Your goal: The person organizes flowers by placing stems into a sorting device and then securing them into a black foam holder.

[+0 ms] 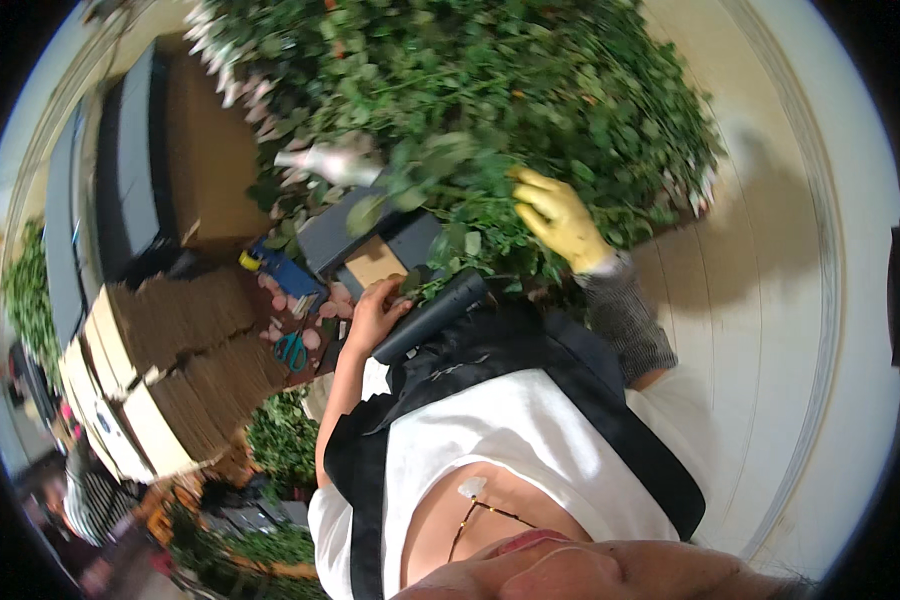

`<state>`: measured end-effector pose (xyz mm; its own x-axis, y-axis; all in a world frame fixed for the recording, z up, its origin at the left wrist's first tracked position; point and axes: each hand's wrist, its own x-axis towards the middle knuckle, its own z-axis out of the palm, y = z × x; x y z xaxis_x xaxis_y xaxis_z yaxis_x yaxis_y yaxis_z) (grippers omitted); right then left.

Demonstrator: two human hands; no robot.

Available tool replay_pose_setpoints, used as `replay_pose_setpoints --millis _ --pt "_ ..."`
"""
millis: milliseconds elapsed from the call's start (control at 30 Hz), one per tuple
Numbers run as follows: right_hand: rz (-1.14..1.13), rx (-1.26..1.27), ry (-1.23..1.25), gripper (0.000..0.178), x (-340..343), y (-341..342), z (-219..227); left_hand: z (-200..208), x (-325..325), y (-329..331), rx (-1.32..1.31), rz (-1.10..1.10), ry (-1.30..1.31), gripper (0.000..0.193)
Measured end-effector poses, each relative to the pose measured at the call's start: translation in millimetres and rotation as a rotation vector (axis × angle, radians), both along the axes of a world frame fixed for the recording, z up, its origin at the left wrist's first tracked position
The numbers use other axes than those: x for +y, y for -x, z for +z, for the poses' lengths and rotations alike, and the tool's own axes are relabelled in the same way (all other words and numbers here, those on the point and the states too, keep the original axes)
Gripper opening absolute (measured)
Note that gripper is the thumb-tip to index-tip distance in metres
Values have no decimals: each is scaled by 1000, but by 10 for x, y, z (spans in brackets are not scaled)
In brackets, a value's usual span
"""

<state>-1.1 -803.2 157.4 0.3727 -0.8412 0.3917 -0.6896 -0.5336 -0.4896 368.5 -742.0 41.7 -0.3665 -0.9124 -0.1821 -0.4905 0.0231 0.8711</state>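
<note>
My right hand (562, 220), in a yellow glove and a grey knitted sleeve, is closed on a leafy flower stem (440, 165) above the greenery. The stem's pale pink, wrapped bloom (335, 163) points left, blurred by motion. My bare left hand (373, 315) rests low beside a black padded roll (435, 318). Its fingers are curled; what they hold, if anything, is hidden. Just beyond it are a dark grey holder (348, 228) and a tan cardboard piece (372, 262).
A large heap of leafy cut flowers (500, 90) fills the far side. At left stand stacked cardboard sheets (185, 335) and a grey-edged box (135, 160). Teal scissors (291, 351), a blue tool (288, 275) and loose pink petals lie nearby. Another person (95, 495) is at lower left.
</note>
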Motion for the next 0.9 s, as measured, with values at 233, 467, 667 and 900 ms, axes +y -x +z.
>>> replay_pose_setpoints --millis 233,467,667,900 --pt "-31 109 -26 14 197 -61 -1250 103 -36 -16 -243 -183 68 27" --pt "-83 519 -681 28 359 -224 -534 296 -63 3 -542 -249 602 24" --pt "-108 344 -807 32 411 11 -1020 413 -102 29 -454 -279 590 32" --pt "-164 236 -489 39 405 -59 -747 95 21 -66 -200 -94 323 35"
